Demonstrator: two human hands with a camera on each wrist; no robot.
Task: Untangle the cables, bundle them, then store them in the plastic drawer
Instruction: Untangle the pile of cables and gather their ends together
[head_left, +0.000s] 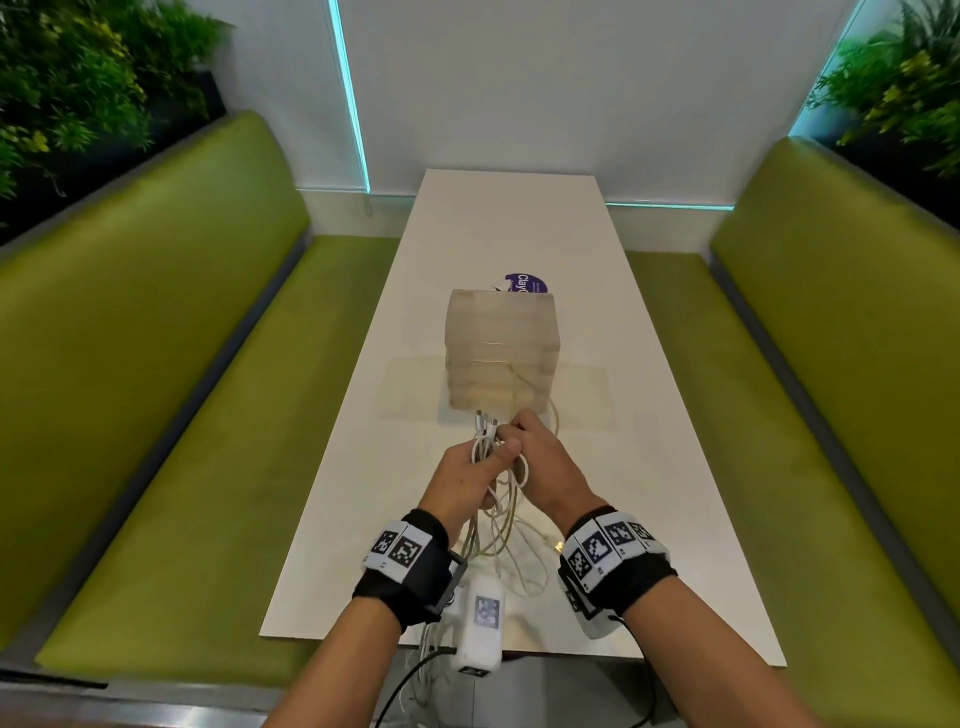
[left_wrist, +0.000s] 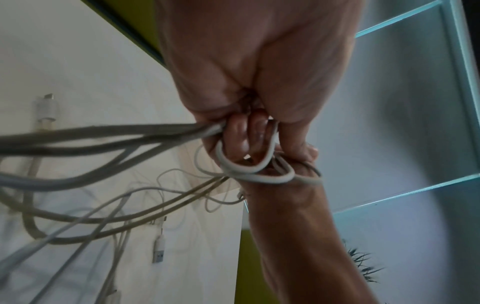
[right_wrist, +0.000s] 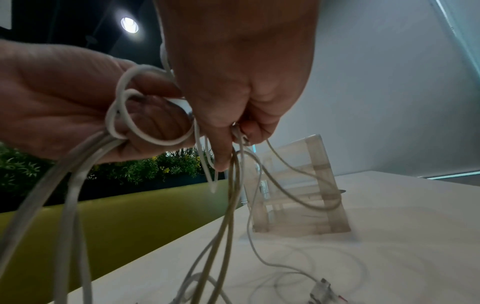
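Note:
A tangle of white and beige cables hangs from both hands above the white table. My left hand grips a bunch of looped cables in its fist. My right hand is just beside it and pinches thin cable strands between thumb and fingers. Cable ends with USB plugs lie on the table below. The translucent plastic drawer unit stands upright just beyond the hands, its drawers closed as far as I can see.
Green benches flank the table on both sides. A purple round sticker lies behind the drawer unit. A white device hangs below my left wrist, near the table's front edge. Plants line the bench backs.

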